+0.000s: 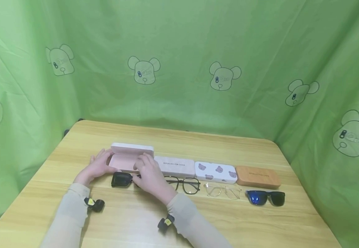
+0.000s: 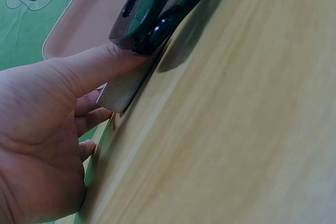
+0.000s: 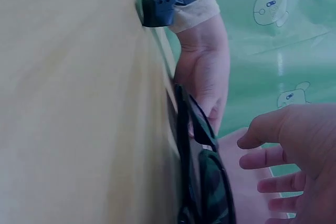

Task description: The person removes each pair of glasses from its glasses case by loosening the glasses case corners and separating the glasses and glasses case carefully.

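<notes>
An eyeglass case (image 1: pixel 122 160) with a pink lining stands with its lid raised at the left of the row. Around its left end is my left hand (image 1: pixel 97 167), thumb at the front side and fingers behind, as the left wrist view shows of the thumb (image 2: pixel 105 64). Black sunglasses (image 1: pixel 121 179) lie just in front of the case. Over the case's right part hovers my right hand (image 1: pixel 151 177), partly covering the sunglasses in the head view. The right wrist view shows its fingers (image 3: pixel 262 157) spread and holding nothing, beside the pink lining (image 3: pixel 244 182).
Rightward in the row lie a grey lettered case (image 1: pixel 174 166), a white bear-print case (image 1: pixel 215 172) and a wood-look case (image 1: pixel 258 177). Before them lie black-framed glasses (image 1: pixel 191 186), thin-framed clear glasses (image 1: pixel 223 191) and blue-lensed sunglasses (image 1: pixel 265 198). Green curtain (image 1: pixel 182 110) surrounds the table.
</notes>
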Tool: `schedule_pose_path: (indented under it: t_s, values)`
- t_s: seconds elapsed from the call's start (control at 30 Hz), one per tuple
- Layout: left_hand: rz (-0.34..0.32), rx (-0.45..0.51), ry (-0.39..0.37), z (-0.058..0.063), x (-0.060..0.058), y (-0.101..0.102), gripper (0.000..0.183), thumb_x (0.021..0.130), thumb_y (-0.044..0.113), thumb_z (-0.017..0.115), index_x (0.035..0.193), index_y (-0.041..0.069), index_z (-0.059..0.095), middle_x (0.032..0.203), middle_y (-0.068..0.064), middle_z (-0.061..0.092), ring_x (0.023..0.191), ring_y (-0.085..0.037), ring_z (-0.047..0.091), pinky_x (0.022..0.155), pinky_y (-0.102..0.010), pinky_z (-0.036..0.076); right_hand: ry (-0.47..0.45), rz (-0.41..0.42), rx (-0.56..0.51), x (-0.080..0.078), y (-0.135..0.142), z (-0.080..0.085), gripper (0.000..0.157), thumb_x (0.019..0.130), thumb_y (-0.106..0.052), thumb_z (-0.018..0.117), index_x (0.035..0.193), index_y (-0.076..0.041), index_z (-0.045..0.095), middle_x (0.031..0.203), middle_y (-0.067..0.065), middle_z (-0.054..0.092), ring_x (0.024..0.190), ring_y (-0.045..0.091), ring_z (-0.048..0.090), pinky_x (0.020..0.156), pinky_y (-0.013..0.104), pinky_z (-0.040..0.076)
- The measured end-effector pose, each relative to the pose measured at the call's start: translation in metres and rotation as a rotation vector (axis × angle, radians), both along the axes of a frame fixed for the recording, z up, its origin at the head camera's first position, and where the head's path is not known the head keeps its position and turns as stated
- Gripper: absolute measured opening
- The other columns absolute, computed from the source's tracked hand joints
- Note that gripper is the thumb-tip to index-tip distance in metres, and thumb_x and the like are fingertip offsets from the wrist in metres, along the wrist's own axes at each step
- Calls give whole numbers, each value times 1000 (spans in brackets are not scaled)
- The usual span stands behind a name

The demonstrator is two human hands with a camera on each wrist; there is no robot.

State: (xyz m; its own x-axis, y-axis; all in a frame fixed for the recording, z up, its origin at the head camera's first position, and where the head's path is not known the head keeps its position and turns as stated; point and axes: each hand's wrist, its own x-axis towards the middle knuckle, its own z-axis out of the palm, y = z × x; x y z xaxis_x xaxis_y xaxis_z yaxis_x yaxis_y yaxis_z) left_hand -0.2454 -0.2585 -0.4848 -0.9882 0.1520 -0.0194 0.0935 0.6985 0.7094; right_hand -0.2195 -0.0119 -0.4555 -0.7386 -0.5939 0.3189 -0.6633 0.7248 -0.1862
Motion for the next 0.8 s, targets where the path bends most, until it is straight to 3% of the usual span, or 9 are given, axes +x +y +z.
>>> schedule_pose_path:
  t_s: [0.4, 0.8]
  values:
    - [3, -3, -9, 2, 1, 1, 93, 72, 30, 82, 147, 2, 35, 158, -26, 22, 146, -53, -2, 107, -75, -17, 55, -7, -23, -9, 9, 12, 25, 89, -30, 64, 109, -16, 66, 129, 4, 61, 123, 20, 55, 108, 40, 46]
    - [1, -27, 0, 1, 0, 0, 95, 71, 32, 82, 148, 3, 34, 158, -26, 23, 146, -53, 0, 107, -76, -16, 78, 0, -115, -14, 13, 22, 28, 88, -28, 68, 112, -14, 66, 121, 4, 65, 115, 20, 60, 104, 37, 50]
